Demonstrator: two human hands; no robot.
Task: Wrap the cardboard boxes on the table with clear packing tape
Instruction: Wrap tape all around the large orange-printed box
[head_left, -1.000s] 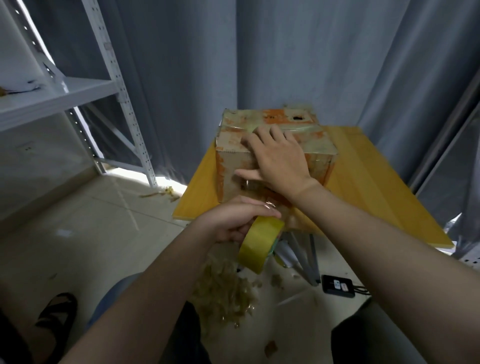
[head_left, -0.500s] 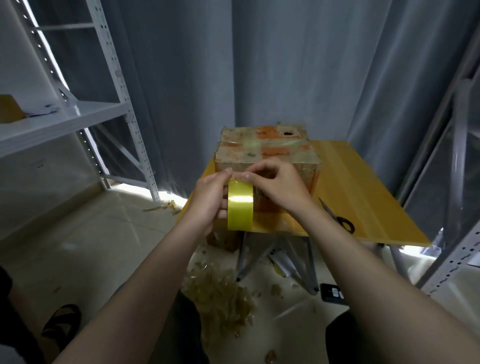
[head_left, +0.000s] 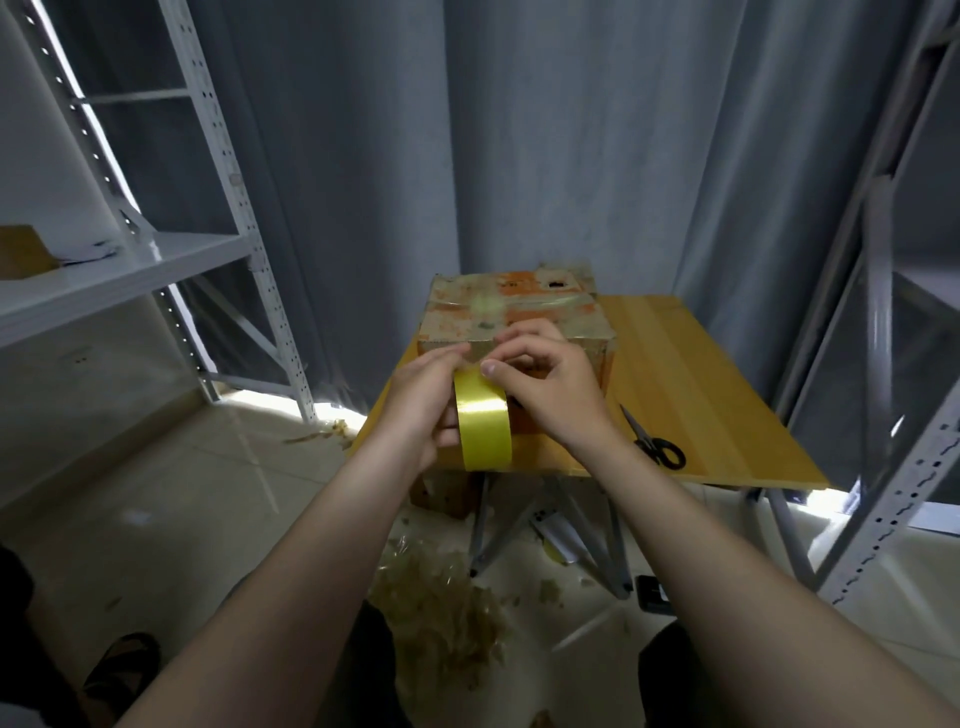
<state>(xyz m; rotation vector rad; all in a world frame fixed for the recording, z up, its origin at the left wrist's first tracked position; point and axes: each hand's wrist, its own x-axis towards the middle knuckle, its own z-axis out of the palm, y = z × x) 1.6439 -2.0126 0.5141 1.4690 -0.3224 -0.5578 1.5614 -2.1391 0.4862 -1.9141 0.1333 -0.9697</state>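
Box (head_left: 511, 312): worn cardboard with orange patches and a glossy taped top; it stands on the left half of the desk (head_left: 701, 384), right behind both hands.
Tape (head_left: 483, 423): a yellowish roll held on edge in front of the box's near face, over the desk's near edge, its broad band facing the camera.
Left hand (head_left: 418, 405): grips the roll from its left side, fingers curled round it and thumb up near the top.
Right hand (head_left: 553, 387): fingers curled, with the thumb and forefinger pinching at the roll's top edge; whether a loose end of tape is between them cannot be told.
Scissors (head_left: 655, 442): black-handled, lying flat on the desk just right of the right wrist, blades pointing away.
Floor: a heap of crumpled tape scraps (head_left: 441, 616) lies between the forearms, near the desk's legs; a small black device (head_left: 652, 593) sits by a leg.
Shelf (head_left: 119, 270): white metal, to the left.
Rack (head_left: 878, 332): grey metal, to the right of the desk.
Curtain (head_left: 519, 145): grey, hanging behind the desk.
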